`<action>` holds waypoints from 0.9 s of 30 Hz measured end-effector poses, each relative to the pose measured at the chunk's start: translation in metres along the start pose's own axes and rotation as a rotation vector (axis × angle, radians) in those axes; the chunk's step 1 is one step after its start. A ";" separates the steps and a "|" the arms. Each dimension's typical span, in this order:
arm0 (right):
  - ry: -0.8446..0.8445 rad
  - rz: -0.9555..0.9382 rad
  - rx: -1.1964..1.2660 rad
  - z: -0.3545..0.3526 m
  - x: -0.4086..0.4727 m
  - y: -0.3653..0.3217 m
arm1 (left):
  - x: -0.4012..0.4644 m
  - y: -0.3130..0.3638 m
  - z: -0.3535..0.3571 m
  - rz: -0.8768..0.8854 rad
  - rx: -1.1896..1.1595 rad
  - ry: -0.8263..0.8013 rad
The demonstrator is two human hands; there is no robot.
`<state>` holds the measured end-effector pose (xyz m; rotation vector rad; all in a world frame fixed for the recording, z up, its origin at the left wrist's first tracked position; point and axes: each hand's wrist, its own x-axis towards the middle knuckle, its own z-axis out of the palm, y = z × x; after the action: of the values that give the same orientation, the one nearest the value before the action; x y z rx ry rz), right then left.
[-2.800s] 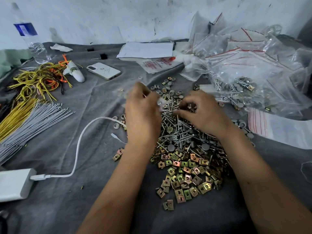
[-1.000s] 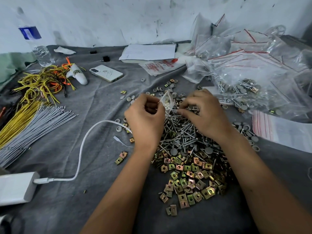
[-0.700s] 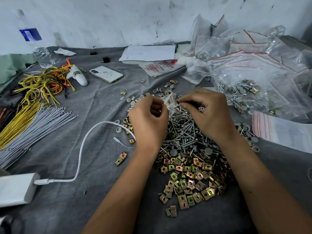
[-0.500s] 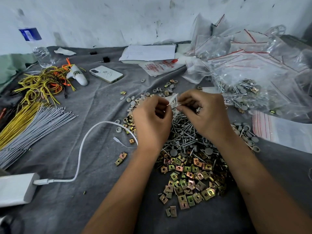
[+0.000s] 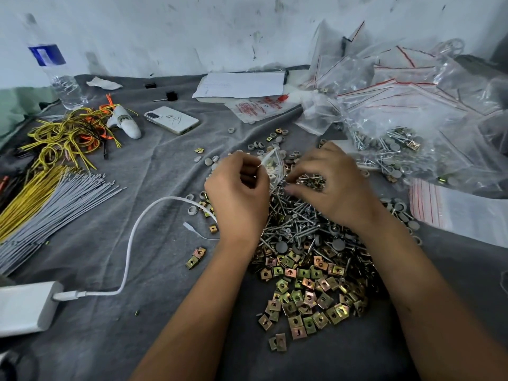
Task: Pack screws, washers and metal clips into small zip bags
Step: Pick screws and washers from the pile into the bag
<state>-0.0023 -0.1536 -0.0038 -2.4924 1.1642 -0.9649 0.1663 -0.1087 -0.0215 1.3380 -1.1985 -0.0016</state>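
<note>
Pinching a small zip bag (image 5: 272, 167) with my left hand (image 5: 238, 199), grip narrow on its edge, bag held above the 12 o'clock end of the screw pile (image 5: 299, 218) on the grey-clothed table (image 5: 110, 339). My right hand (image 5: 334, 188) sits just at 3 o'clock of the bag, fingers curled down on the screws, whether they hold one I cannot tell. Metal clips (image 5: 308, 295) heaped at 6 o'clock of the screws, washers (image 5: 258, 145) scattered at 12 o'clock, filled bags (image 5: 398, 144) at 2 o'clock.
</note>
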 end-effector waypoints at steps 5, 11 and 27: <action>-0.178 0.079 -0.039 0.007 0.001 0.000 | 0.001 0.000 -0.001 -0.023 0.004 0.013; -0.126 0.048 0.039 0.008 0.001 -0.001 | 0.001 -0.001 -0.001 -0.031 0.015 0.002; 0.337 0.067 0.278 0.013 0.000 -0.010 | -0.003 -0.001 0.004 0.067 -0.063 -0.121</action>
<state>0.0122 -0.1473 -0.0090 -2.1150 1.1037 -1.4586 0.1629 -0.1096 -0.0252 1.2567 -1.3341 -0.0725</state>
